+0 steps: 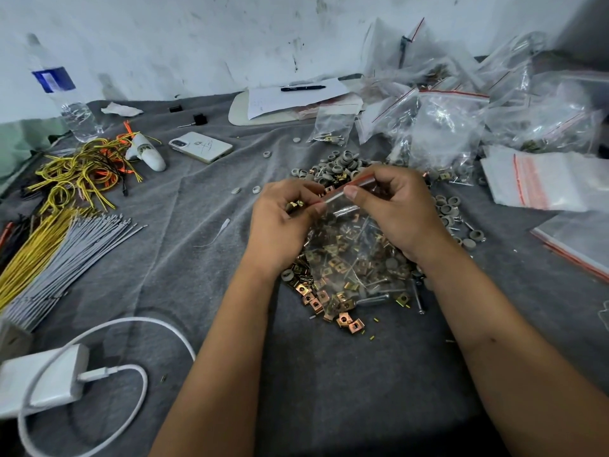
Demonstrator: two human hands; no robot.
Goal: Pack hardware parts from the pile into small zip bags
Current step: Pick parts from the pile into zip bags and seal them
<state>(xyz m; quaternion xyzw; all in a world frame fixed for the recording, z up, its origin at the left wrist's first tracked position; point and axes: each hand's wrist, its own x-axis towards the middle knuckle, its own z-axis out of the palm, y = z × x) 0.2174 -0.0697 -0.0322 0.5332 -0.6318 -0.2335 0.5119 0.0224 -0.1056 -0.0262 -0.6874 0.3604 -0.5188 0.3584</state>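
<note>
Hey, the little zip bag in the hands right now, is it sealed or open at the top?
Cannot tell. Both the left hand and right hand pinch the zip bag along its red strip, hiding the seal.

scuffed white wall (204, 37) at the back with dark marks all over, counter (184, 206) draped in wrinkly grey felt-ish cloth, flat even lighting

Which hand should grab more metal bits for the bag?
Probably the left hand: it already holds some brass-coloured square clips beside the small clear zip bag, whose red-striped mouth the right hand pinches.
</note>
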